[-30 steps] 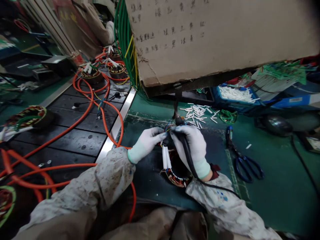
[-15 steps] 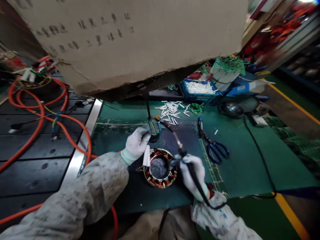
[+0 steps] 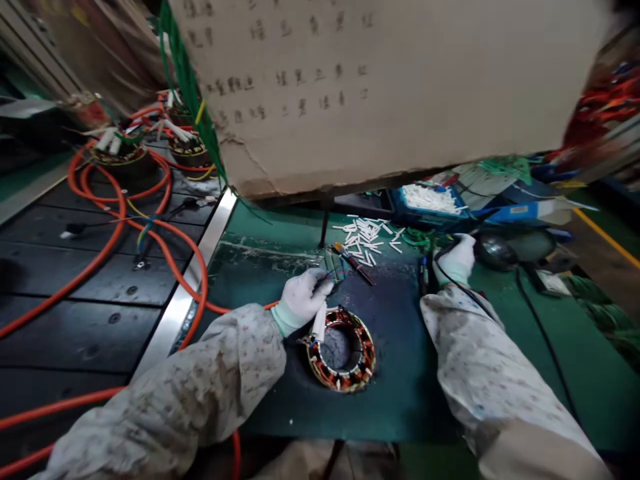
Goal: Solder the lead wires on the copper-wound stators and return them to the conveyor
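Note:
A copper-wound stator [image 3: 345,348] lies on the dark mat [image 3: 400,373] in front of me. My left hand [image 3: 303,297], in a white glove, pinches the stator's coloured lead wires [image 3: 334,268] just above its rim, where a white sleeve [image 3: 319,320] hangs. My right hand [image 3: 457,257], also gloved, is stretched to the far right of the mat and closed on a black-corded soldering iron whose handle is mostly hidden. It sits beside a round dark stand [image 3: 493,250]. Dark scissors [image 3: 424,272] lie just left of that hand.
A big cardboard sheet [image 3: 375,87] hangs over the bench's back. Under it lie loose white sleeves [image 3: 365,233] and a blue tray [image 3: 430,200] of more. Orange cables [image 3: 165,247] and other stators [image 3: 120,155] cover the black table on the left, past a metal rail [image 3: 185,300].
My right hand has moved the soldering iron away from the stator, out to the right by the stand. My left hand still grips the lead wires. The view has swung left.

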`<act>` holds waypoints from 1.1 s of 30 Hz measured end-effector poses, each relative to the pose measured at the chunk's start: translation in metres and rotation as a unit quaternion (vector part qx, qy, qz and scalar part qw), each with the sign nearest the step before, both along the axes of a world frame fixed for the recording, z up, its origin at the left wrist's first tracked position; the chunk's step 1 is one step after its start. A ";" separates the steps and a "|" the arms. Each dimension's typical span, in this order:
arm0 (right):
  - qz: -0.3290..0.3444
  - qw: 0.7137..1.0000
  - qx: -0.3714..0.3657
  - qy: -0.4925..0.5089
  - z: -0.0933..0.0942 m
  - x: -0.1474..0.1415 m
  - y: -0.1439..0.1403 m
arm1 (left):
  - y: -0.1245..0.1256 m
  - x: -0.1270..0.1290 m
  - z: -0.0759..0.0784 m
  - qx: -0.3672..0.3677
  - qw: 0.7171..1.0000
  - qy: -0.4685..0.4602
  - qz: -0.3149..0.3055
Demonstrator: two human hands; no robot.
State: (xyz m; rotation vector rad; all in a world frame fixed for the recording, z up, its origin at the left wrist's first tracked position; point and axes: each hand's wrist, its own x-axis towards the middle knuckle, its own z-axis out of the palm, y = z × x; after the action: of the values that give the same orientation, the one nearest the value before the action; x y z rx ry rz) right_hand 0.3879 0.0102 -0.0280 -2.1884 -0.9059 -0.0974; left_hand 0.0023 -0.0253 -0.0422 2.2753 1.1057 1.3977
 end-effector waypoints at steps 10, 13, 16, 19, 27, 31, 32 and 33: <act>0.050 0.960 0.275 -0.003 0.042 -0.094 -0.043 | 0.005 0.001 0.003 0.113 0.993 -0.011 -0.017; 0.239 0.918 0.309 0.060 0.044 -0.187 -0.066 | 0.009 -0.001 0.008 0.171 0.985 -0.007 -0.021; 0.325 0.926 0.190 0.044 0.045 -0.241 -0.076 | 0.011 -0.001 0.010 0.173 0.985 -0.018 0.018; 0.360 0.926 0.109 0.024 0.045 -0.252 -0.075 | 0.012 0.003 0.011 0.130 0.990 -0.034 0.037; 0.357 0.925 0.119 0.061 0.039 -0.223 -0.091 | 0.016 0.008 0.015 0.012 0.998 -0.014 -0.056; 0.252 0.966 0.042 0.043 0.009 -0.188 -0.083 | 0.015 0.006 0.018 -0.003 0.997 -0.019 -0.071; 0.265 0.964 0.003 0.030 0.000 -0.181 -0.079 | 0.015 0.006 0.018 -0.010 0.997 -0.016 -0.070; 0.289 0.957 -0.026 0.021 -0.009 -0.175 -0.076 | 0.015 0.006 0.018 -0.016 0.998 -0.012 -0.068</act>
State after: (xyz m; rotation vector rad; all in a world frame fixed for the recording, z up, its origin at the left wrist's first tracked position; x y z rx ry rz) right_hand 0.2130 -0.0657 -0.0369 -1.8766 -1.4971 0.2566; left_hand 0.0079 -0.0104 -0.0239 2.2587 0.9401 1.3426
